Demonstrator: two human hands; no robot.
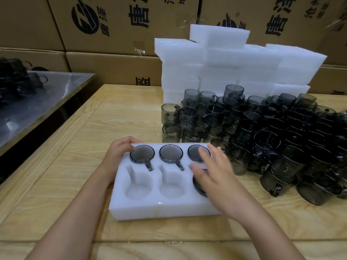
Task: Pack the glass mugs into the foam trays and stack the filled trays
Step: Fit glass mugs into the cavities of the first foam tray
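Wooden counter [56, 166], cardboard boxes [112, 25] behind. Foam tray [155, 209] between hands: three glass mugs [170, 153] in far row, fourth mug [200, 188] under right hand [212, 175], fingers spread, blurred. Left hand [122, 152] grips tray's far-left corner. Loose mugs [262, 137] heaped beyond right hand; stacked trays [225, 62] behind them.

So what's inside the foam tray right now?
Three glass mugs fill the back row; front left and middle pockets are empty. A fourth mug at front right is mostly hidden under the right hand.
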